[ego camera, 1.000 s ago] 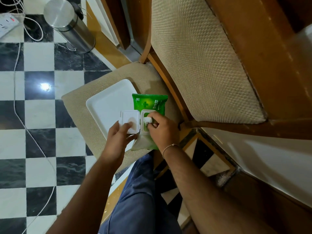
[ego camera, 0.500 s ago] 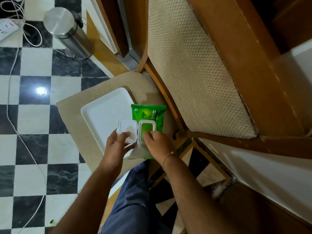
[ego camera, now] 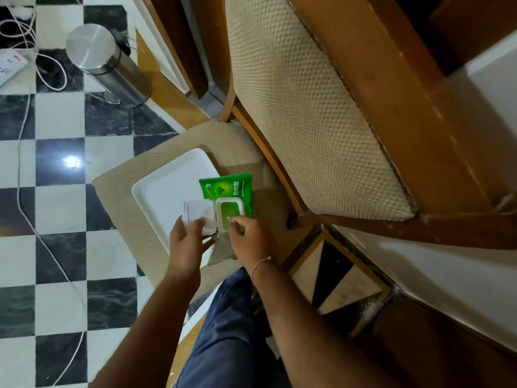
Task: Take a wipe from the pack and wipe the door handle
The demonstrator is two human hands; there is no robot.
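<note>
A green wipe pack (ego camera: 228,189) lies on a beige chair seat (ego camera: 123,191), its left part over a white tray (ego camera: 167,189). The pack's white flip lid (ego camera: 195,210) is swung open to the left, and my left hand (ego camera: 186,245) holds it by its near edge. My right hand (ego camera: 249,239) rests on the pack's near end. Its fingertips are pinched at the near rim of the opening (ego camera: 230,210), on a small pale bit of wipe. No door handle is in view.
The chair's padded back (ego camera: 302,107) and wooden frame rise to the right. A steel pedal bin (ego camera: 106,63) stands on the checkered floor at the upper left, near a power strip (ego camera: 11,64) and a white cable (ego camera: 19,152). My blue trouser leg (ego camera: 223,331) is below.
The view has shifted, so the pack sits lower in frame. My right fingers held a white tuft of wipe a second ago; now they sit low at the opening's near rim. My left hand still holds the lid.
</note>
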